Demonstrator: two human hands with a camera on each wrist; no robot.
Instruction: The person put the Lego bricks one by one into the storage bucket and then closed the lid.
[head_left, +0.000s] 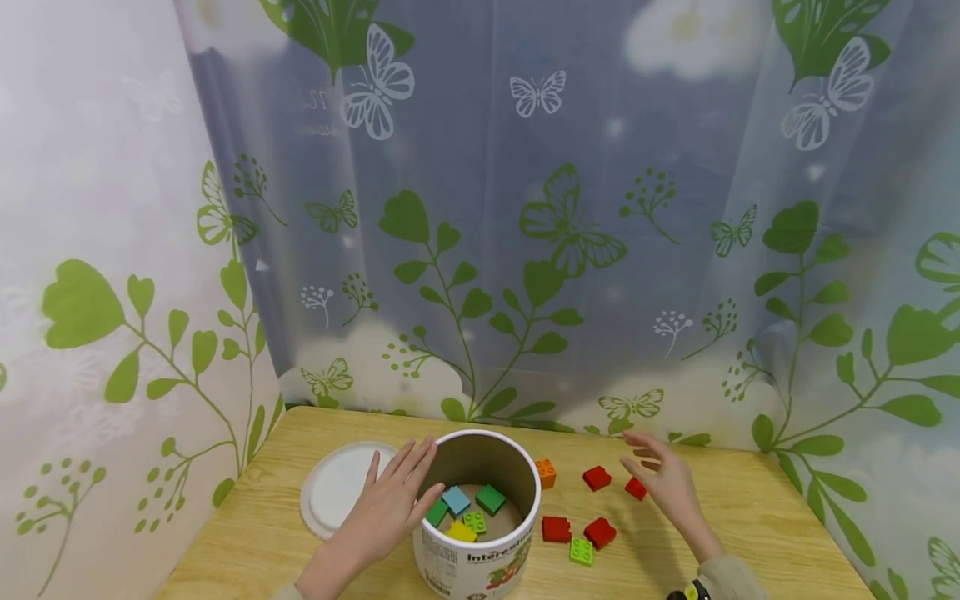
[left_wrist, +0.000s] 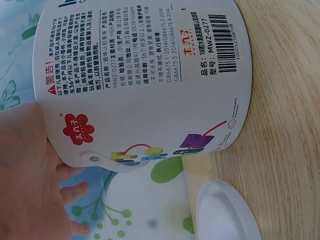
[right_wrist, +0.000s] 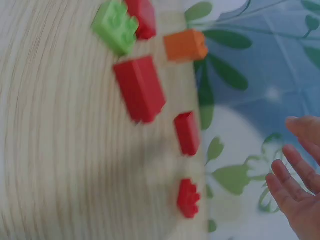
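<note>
A white printed bucket (head_left: 480,557) stands on the table, with green, blue, lime and yellow building blocks (head_left: 491,498) on its floor. My left hand (head_left: 387,502) rests at the bucket's left rim with its fingers straight; the left wrist view shows that hand (left_wrist: 35,175) beside the bucket's labelled wall (left_wrist: 145,80). To the right, my right hand (head_left: 666,486) hovers above the table, fingers loosely bent and holding nothing. Close by it in the head view is a red block (head_left: 636,488), partly covered by the fingers. The right wrist view shows the right hand (right_wrist: 300,175) apart from the blocks.
Right of the bucket lie more red blocks (head_left: 557,529), a lime block (head_left: 581,551) and an orange block (head_left: 546,473). A white round lid (head_left: 337,487) lies flat to the left, partly behind the left hand. A patterned curtain (head_left: 480,250) hangs behind the wooden table (head_left: 247,533).
</note>
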